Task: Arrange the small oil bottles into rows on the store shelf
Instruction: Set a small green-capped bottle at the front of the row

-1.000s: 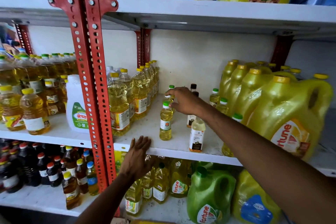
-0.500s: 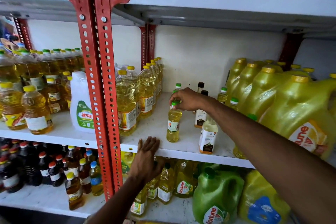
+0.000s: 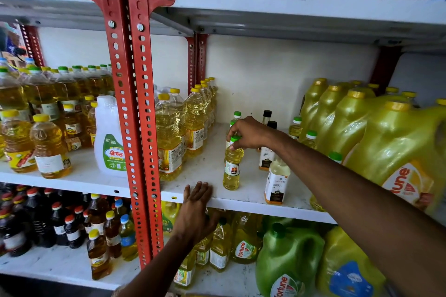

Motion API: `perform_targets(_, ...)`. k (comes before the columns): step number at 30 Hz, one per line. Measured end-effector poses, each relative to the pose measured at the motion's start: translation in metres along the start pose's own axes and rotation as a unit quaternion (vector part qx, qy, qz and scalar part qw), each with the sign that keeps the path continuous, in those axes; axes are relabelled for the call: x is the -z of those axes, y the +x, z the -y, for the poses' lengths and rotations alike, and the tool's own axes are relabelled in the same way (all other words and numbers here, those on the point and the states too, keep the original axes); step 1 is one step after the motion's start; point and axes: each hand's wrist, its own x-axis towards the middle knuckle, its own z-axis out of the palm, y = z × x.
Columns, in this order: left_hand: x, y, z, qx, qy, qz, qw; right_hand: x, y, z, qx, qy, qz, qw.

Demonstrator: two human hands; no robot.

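Observation:
A small yellow oil bottle with a green cap [image 3: 232, 164] stands upright near the front of the middle shelf [image 3: 207, 169]. My right hand [image 3: 251, 133] reaches in from the right and grips its cap from above. Behind it stand more small green-capped bottles [image 3: 236, 116] and two black-capped ones [image 3: 267, 116]. Two white-labelled small bottles [image 3: 277, 181] stand to its right under my forearm. My left hand [image 3: 196, 207] lies flat with spread fingers on the shelf's front edge, holding nothing.
Tall yellow-capped oil bottles [image 3: 169, 137] stand in rows to the left, by the red upright post [image 3: 135, 113]. Big yellow oil jugs [image 3: 376, 137] crowd the right. The shelf below holds green jugs [image 3: 287, 255] and dark bottles [image 3: 60, 224].
My right hand came forward from the back bottles and closed on the front bottle's cap. My left hand stayed on the shelf edge. The view shifted slightly.

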Motion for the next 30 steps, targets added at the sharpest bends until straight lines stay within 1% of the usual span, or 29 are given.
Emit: perform_targets(30,0.010,0.003,-0.007,0.021,0.011,0.043,0.999,0.002,-0.021,0.024,0.008,0.008,0.015,1.000)
